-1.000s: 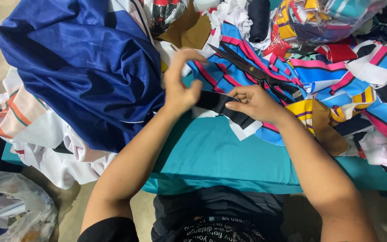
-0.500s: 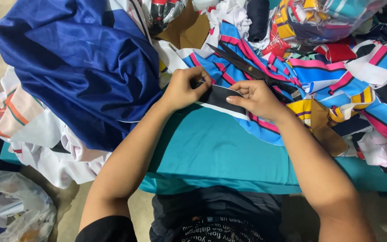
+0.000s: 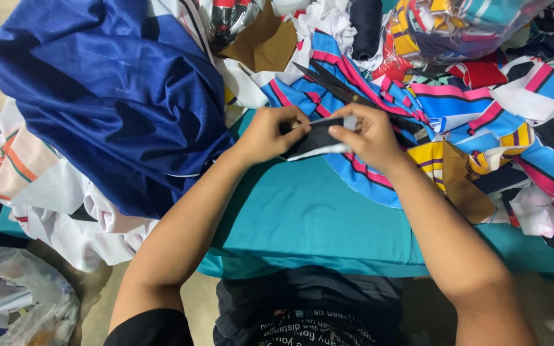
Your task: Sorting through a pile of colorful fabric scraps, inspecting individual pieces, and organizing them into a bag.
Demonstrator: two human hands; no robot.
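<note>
My left hand [image 3: 272,132] and my right hand [image 3: 368,136] both pinch a small black and white piece of fabric [image 3: 317,138], holding it between them just above the teal cloth-covered table [image 3: 309,218]. The left fingers grip its left end, the right fingers its right end. Black scissors [image 3: 347,94] lie just beyond the hands on striped blue, pink and black fabric pieces [image 3: 456,102].
A big blue satin garment [image 3: 110,96] is heaped at the left over white and orange cloth [image 3: 27,166]. Brown paper pieces [image 3: 261,41] lie at the back. A clear bag of scraps [image 3: 456,25] sits top right, another plastic bag [image 3: 14,301] on the floor at bottom left.
My left hand came down from a raised position and closed on the black piece. Both hands drew together and now hold the piece between them.
</note>
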